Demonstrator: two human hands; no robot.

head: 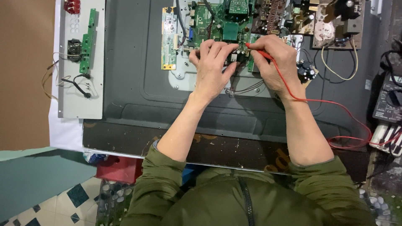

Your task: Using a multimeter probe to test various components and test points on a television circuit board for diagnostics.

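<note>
My left hand (211,67) rests on the green main circuit board (217,21) of an opened flat-screen set, its fingers curled over small parts near the board's lower edge. What those fingers hold is hidden. My right hand (276,62) pinches a red test probe (253,47) whose tip touches the board beside the left fingertips. The probe's red lead (335,104) runs across my right forearm to the right. Both hands almost touch.
The dark metal back panel (138,75) of the set fills the bench. A narrow green board (168,37) lies left of the main board, a brown power board (326,21) at top right. A black multimeter (389,100) sits at the right edge. A grey plate (81,96) with a small board lies left.
</note>
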